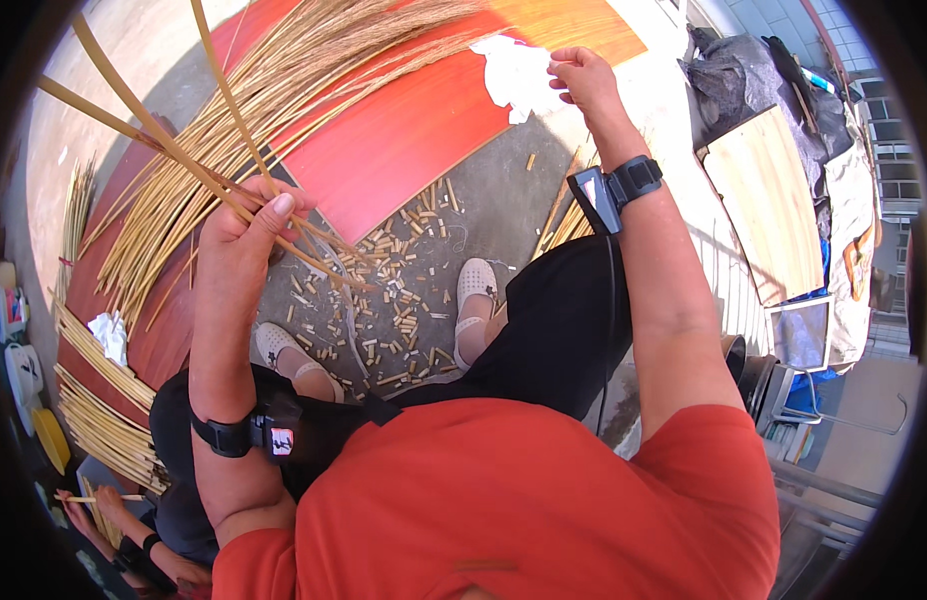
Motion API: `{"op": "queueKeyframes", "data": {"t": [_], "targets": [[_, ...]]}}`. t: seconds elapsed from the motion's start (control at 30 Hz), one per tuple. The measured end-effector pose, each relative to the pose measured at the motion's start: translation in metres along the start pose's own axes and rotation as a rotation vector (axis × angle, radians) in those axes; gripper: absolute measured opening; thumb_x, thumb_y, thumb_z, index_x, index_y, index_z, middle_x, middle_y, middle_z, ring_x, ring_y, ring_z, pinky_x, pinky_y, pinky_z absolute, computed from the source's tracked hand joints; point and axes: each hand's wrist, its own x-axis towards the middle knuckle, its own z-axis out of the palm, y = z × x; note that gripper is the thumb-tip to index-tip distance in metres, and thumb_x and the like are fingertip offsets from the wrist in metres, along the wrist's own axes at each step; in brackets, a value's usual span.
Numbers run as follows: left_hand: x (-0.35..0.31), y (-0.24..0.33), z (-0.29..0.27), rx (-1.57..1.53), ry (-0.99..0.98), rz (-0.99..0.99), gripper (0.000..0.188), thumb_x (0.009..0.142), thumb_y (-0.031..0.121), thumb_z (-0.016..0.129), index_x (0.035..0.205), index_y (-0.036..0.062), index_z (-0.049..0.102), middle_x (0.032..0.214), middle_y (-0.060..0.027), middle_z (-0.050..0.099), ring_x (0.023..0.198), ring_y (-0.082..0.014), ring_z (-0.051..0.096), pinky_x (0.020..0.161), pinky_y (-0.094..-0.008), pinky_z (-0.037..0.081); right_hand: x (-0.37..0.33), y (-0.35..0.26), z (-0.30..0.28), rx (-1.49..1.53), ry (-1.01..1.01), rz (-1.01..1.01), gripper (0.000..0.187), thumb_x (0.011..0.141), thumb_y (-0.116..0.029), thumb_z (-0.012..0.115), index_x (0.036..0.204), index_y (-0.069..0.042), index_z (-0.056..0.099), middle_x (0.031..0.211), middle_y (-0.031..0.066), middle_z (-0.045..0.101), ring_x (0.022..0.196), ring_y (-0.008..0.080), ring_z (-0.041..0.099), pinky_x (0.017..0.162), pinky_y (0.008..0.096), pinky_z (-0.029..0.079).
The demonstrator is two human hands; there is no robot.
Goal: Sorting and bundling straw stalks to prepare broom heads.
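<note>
My left hand (pixel 249 222) is closed round a few long, tan plant stalks (pixel 134 108). They slant from the upper left down past my thumb, and their lower ends (pixel 334 270) stick out over the floor, with a pale thin strip hanging there. My right hand (pixel 586 85) is raised at the upper right, its fingers curled together at the edge of a crumpled white sheet (pixel 514 78). Whether the fingers grip it or something thin cannot be made out. The sheet appears over the far part of a red board (pixel 384 165).
Long stalks with brushy ends (pixel 214 130) lie heaped across the red boards. Short cut stalk pieces (pixel 394 290) litter the floor between my feet. More stalks (pixel 94 410) and another white scrap (pixel 110 337) lie at left. Another person's hands (pixel 109 505) hold a stalk at lower left.
</note>
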Motion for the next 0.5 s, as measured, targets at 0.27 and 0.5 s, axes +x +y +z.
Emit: {"op": "queueKeyframes", "data": {"t": [0.27,0.5], "targets": [[0.005,-0.002,0.023,-0.028,-0.003,-0.021,0.019,0.089,0.017,0.058,0.086,-0.0007,0.064,0.083,-0.0026,0.062,0.072,-0.0088,0.052,0.067,-0.0232,0.043,0.051,0.063,0.027,-0.58,0.308,-0.236,0.029,0.076,-0.019,0.069,0.1,-0.005,0.06,0.096,0.0125,0.061,0.088,0.0274,0.062,0.073,0.0365,0.05],[0.007,-0.001,0.019,-0.054,-0.023,-0.057,0.017,0.09,0.017,0.056,0.09,0.0016,0.061,0.093,-0.0106,0.065,0.082,-0.0128,0.058,0.071,-0.0252,0.046,0.069,0.069,0.033,-0.94,0.245,-0.286,0.024,0.079,-0.019,0.063,0.103,-0.014,0.061,0.102,0.0119,0.057,0.093,0.0273,0.06,0.077,0.0387,0.048]]}}
